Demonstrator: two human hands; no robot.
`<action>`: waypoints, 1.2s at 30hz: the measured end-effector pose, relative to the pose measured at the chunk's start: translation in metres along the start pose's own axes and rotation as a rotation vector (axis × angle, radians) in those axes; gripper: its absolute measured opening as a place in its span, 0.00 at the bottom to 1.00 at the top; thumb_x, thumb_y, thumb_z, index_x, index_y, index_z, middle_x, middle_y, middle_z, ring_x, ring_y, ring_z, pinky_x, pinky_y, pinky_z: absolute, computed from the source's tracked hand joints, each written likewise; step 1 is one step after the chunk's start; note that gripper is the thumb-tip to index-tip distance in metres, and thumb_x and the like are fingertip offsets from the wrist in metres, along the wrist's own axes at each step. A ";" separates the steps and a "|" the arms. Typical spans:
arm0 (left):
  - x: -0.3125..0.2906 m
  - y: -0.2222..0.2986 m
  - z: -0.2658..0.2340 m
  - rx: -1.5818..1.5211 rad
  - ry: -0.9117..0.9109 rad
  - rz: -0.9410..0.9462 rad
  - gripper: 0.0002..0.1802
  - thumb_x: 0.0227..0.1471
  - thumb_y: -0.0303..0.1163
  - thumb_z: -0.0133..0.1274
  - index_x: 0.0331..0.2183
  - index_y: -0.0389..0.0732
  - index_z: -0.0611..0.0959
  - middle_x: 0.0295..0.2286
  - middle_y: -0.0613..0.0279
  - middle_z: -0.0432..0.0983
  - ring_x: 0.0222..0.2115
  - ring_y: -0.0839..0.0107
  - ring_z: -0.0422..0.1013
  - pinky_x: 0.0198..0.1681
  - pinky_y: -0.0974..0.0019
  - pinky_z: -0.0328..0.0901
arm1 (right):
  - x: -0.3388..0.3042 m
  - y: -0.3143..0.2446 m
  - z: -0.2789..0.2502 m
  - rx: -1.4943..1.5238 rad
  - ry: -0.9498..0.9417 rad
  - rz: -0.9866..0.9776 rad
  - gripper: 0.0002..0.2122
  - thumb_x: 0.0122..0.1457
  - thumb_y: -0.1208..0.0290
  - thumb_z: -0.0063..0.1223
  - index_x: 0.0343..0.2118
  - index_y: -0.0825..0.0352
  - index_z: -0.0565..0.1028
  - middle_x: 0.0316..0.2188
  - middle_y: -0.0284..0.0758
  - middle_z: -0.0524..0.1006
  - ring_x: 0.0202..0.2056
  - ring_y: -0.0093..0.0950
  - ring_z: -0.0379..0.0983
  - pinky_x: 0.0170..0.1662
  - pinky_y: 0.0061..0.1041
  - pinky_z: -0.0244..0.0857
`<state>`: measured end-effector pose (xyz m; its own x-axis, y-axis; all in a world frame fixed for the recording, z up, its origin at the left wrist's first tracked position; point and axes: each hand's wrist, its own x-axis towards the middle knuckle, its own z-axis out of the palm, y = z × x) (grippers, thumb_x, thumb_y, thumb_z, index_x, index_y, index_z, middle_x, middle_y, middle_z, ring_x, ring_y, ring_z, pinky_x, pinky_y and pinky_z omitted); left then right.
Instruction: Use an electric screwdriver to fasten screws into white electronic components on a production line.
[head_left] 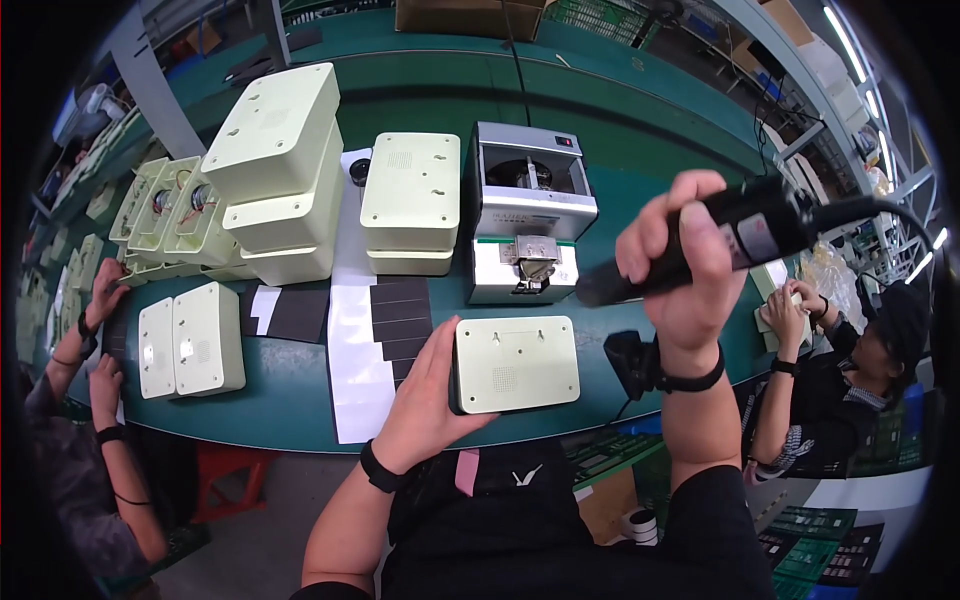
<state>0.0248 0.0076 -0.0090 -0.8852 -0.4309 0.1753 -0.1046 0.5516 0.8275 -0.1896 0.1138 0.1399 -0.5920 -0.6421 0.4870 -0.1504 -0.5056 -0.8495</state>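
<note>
Currently, your left hand (428, 392) grips the left edge of a cream plastic housing (520, 378), screw-holed face up, near the front of the green tabletop (290, 375). Your right hand (693, 265) is wrapped around a black electric screwdriver (778, 222) at the housing's two o'clock. From that housing, the screw feeder (530, 215) stands at twelve, a two-high housing stack (412, 200) at eleven.

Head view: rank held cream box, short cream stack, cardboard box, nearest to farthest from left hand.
1. Held cream box: against the left hand, on its right.
2. Short cream stack: ahead, mid-table.
3. Cardboard box: farther ahead, picture's top.
</note>
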 end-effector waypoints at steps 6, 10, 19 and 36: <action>0.002 0.005 -0.002 -0.006 -0.009 0.000 0.61 0.34 0.36 0.73 0.63 0.36 0.54 0.59 0.42 0.58 0.60 0.46 0.59 0.61 0.54 0.60 | 0.032 0.020 0.018 -0.130 0.010 -0.081 0.09 0.61 0.68 0.50 0.38 0.68 0.66 0.20 0.35 0.69 0.17 0.26 0.66 0.23 0.27 0.64; 0.001 0.003 -0.003 -0.008 -0.010 -0.027 0.61 0.34 0.36 0.73 0.63 0.36 0.53 0.60 0.42 0.57 0.60 0.46 0.59 0.61 0.54 0.60 | 0.020 0.018 0.019 -0.147 -0.034 0.037 0.09 0.61 0.68 0.50 0.38 0.68 0.66 0.19 0.35 0.69 0.16 0.26 0.65 0.22 0.27 0.63; 0.002 0.003 -0.005 -0.022 -0.016 -0.013 0.61 0.35 0.35 0.72 0.64 0.35 0.53 0.60 0.42 0.56 0.61 0.46 0.58 0.62 0.54 0.59 | 0.009 0.009 0.027 -0.052 0.001 -0.084 0.09 0.61 0.68 0.51 0.37 0.68 0.66 0.19 0.35 0.69 0.16 0.25 0.66 0.22 0.26 0.63; 0.006 0.004 -0.003 -0.056 -0.008 -0.015 0.60 0.34 0.34 0.73 0.63 0.38 0.55 0.60 0.44 0.58 0.61 0.47 0.58 0.61 0.55 0.60 | -0.024 -0.005 0.031 0.002 -0.181 0.097 0.14 0.59 0.66 0.53 0.39 0.68 0.63 0.21 0.35 0.68 0.17 0.25 0.64 0.23 0.25 0.63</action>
<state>0.0199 0.0050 -0.0033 -0.8872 -0.4332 0.1591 -0.0923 0.5042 0.8586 -0.1498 0.1145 0.1389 -0.4512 -0.7809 0.4320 -0.0983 -0.4376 -0.8938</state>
